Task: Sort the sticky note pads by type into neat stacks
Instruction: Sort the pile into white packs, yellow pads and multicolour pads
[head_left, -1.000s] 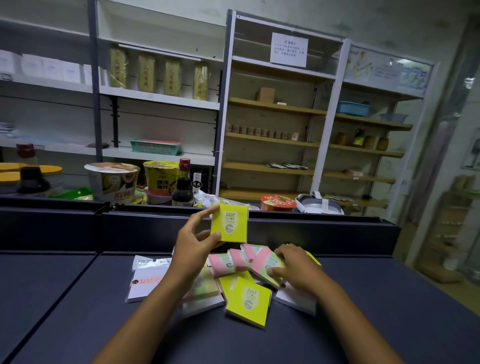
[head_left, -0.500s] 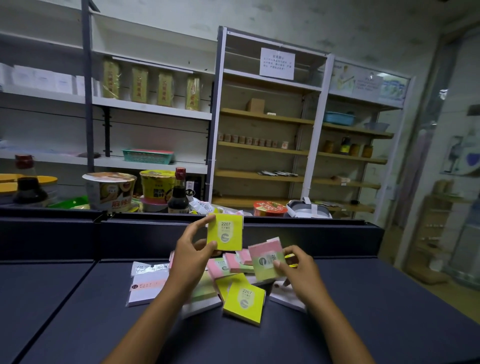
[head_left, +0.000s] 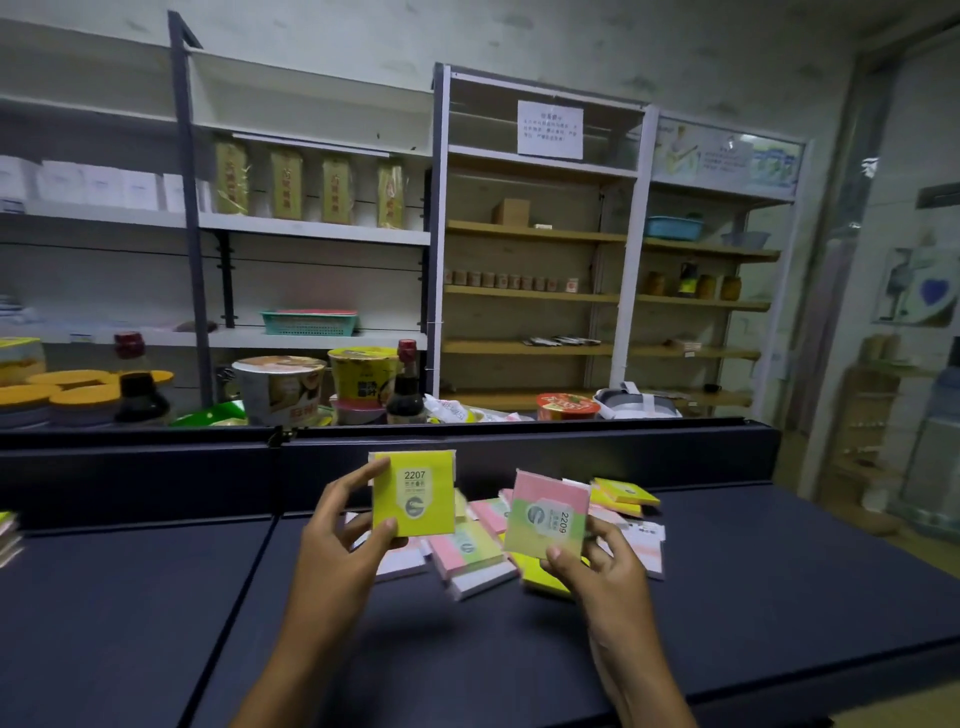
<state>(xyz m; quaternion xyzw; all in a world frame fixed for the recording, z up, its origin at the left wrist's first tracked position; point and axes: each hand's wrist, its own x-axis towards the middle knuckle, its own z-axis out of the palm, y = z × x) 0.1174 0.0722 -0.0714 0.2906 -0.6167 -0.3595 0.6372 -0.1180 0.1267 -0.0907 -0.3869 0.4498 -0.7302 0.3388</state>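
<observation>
My left hand (head_left: 340, 525) grips a yellow sticky note pad (head_left: 415, 493) marked 2207, held upright above the dark table (head_left: 156, 597). My right hand (head_left: 597, 566) pinches a pink-and-green pad (head_left: 545, 514) marked 2209, lifted and tilted. Below and between the hands lies a loose pile of pads (head_left: 472, 551): pink-green ones, yellow ones and white ones. Two yellow pads (head_left: 626, 496) sit stacked at the pile's far right. A white pad (head_left: 647, 545) lies to the right of my right hand.
A raised dark ledge (head_left: 519, 447) runs along the table's back. Behind it stand noodle cups (head_left: 280, 389), soy sauce bottles (head_left: 404, 384) and shelves (head_left: 535, 291). More pads (head_left: 6, 535) poke in at the left edge.
My right hand took the pink-and-green pad from the pile and raised it beside the yellow pad. The left hand kept holding the yellow pad. The camera tilted up and shifted.
</observation>
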